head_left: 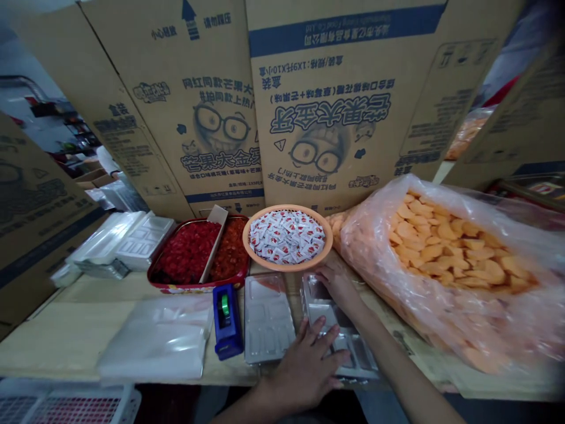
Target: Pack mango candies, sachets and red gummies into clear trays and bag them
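My left hand (309,366) lies with fingers spread over the near part of a clear plastic compartment tray (353,353) on the table. At that tray's far end, my right hand (338,287) has its fingers bent in at the edge, seemingly gripping it; the fingertips are partly hidden. A second clear compartment tray (268,315) lies just left, with nothing visible in its compartments. Beyond the trays sits a round orange bowl (288,266) filled with small white-and-red packets (286,237).
A blue tape dispenser (228,330), clear plastic bags (154,338) and a red tin (164,287) of red and orange pieces lie left. Stacked trays (143,241) stand behind. A large bag of orange chip-like pieces (454,241) fills the right. Cardboard boxes (220,147) wall the back.
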`<state>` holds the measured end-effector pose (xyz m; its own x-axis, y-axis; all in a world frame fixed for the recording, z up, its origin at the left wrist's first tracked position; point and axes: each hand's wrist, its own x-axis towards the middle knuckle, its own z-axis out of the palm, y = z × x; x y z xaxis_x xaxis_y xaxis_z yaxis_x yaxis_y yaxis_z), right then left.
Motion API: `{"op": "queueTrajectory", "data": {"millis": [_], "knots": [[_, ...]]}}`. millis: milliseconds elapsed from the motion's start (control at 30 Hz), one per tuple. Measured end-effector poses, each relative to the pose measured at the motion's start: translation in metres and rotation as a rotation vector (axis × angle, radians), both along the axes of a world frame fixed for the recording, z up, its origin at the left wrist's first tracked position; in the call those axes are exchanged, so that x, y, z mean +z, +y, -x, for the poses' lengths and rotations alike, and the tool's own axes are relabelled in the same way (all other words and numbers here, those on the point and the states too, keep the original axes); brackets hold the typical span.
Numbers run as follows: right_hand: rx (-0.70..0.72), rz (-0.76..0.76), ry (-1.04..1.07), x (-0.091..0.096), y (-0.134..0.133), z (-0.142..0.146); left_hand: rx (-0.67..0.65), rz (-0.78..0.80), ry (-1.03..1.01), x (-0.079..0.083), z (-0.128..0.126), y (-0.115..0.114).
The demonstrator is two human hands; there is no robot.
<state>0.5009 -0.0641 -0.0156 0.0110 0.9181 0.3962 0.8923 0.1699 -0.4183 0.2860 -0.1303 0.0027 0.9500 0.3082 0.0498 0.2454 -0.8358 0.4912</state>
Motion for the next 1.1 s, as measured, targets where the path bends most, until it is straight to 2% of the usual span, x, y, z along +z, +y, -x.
{"op": "queueTrajectory", "data": {"millis": [200,367,467,533,600,700,767,833,900,967,1033,1067,1100], "knots": [[-0.047,-0.051,-0.054,0.002,0.0,0.001,0.011,0.002,-0.002,-0.003,0.0,0.0],[-0.017,-0.192,-0.104,0.003,-0.006,-0.002,-0.018,0.06,-0.038,-0.001,0.004,0.003],[0.002,-0.285,-0.075,0.01,-0.01,-0.007,-0.017,0.124,-0.179,-0.008,0.006,-0.001],[0.02,-0.365,-0.042,0.02,-0.013,-0.008,0.084,0.209,-0.355,-0.013,0.003,-0.006],[0.036,-0.399,-0.012,0.033,-0.019,-0.005,0.27,0.397,-0.562,-0.015,-0.004,-0.01],[0.064,-0.422,0.029,0.057,-0.031,0.006,0.507,0.856,-0.826,-0.008,-0.02,-0.01],[0.081,-0.449,0.048,0.072,-0.04,0.013,0.541,1.191,-0.868,0.003,-0.031,-0.005],[0.053,-0.46,0.042,0.086,-0.046,0.01,0.537,1.441,-0.81,0.014,-0.039,0.0],[-0.074,-0.416,0.005,0.098,-0.049,-0.008,0.556,1.578,-0.747,0.026,-0.041,0.004],[-0.319,-0.262,-0.089,0.108,-0.05,-0.042,0.604,1.621,-0.734,0.035,-0.039,0.006],[-0.616,0.048,-0.244,0.114,-0.049,-0.083,0.65,1.633,-0.739,0.041,-0.036,0.007],[-0.722,0.243,-0.334,0.114,-0.047,-0.102,0.671,1.634,-0.75,0.042,-0.035,0.008],[-0.756,0.33,-0.354,0.113,-0.045,-0.119,0.692,1.635,-0.759,0.043,-0.035,0.008]]}}
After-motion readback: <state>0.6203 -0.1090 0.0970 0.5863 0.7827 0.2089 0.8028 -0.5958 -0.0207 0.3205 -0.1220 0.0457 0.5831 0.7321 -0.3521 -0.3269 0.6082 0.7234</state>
